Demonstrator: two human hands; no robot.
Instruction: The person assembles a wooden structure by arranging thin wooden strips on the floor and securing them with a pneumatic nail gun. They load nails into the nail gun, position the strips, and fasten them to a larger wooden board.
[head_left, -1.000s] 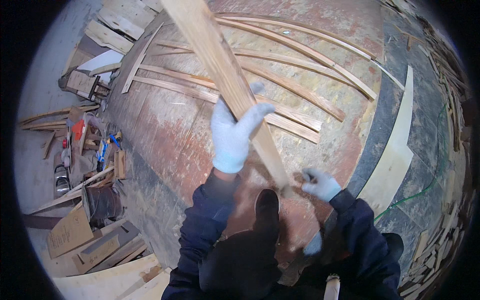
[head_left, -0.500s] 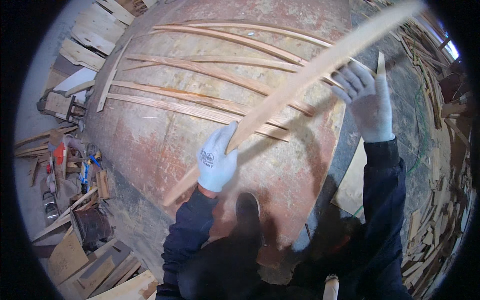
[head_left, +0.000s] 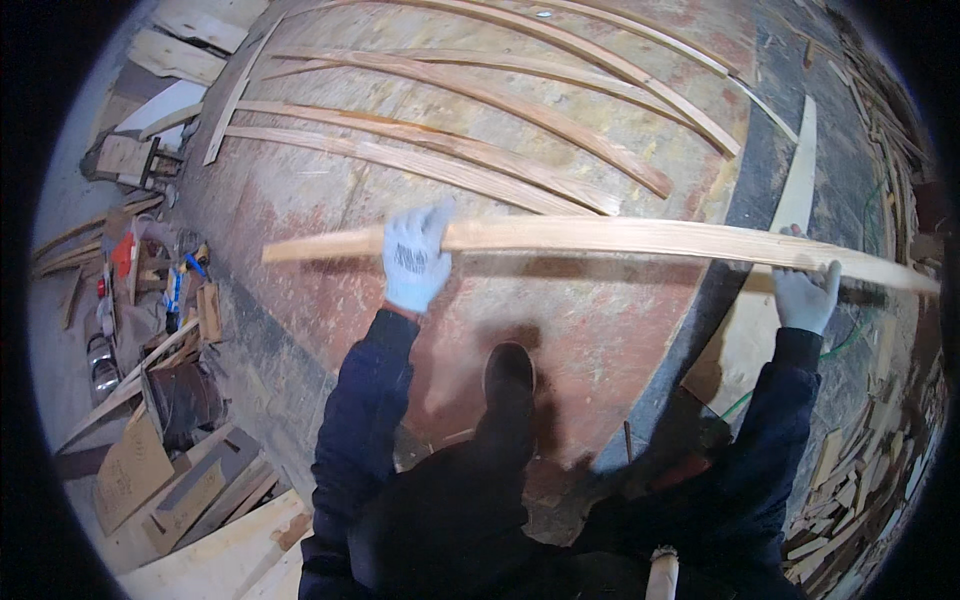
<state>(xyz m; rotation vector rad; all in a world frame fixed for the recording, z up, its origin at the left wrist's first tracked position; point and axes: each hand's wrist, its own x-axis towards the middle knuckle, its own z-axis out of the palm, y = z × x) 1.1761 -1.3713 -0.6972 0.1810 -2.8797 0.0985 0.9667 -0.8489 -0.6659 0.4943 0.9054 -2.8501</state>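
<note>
A long pale wooden strip (head_left: 600, 236) spans the view in front of me, raised above a worn, reddish-brown board surface. Near its left end, my left hand (head_left: 414, 258), in a white glove with dark print, is closed around it. Toward the right end, my right hand (head_left: 804, 292), also gloved, grips the strip's near edge with the fingers partly hidden behind the wood. Beyond it, several similar slats (head_left: 480, 88) lie spread across the board surface (head_left: 330, 330). A thin wooden strip (head_left: 240, 92) lies crosswise near their left ends.
Tools and scraps, among them a blue tool (head_left: 174, 290), crowd the floor at left. Cardboard pieces (head_left: 135, 472) lie at lower left. Offcuts (head_left: 850, 490) are heaped along the right side. A pale panel (head_left: 735, 350) lies beneath my right arm, beside a green hose (head_left: 845, 345).
The strip has swung from a steep diagonal to nearly level, its right end coming down. My right hand has gone from open beside the strip to gripping it. My left hand has moved slightly up.
</note>
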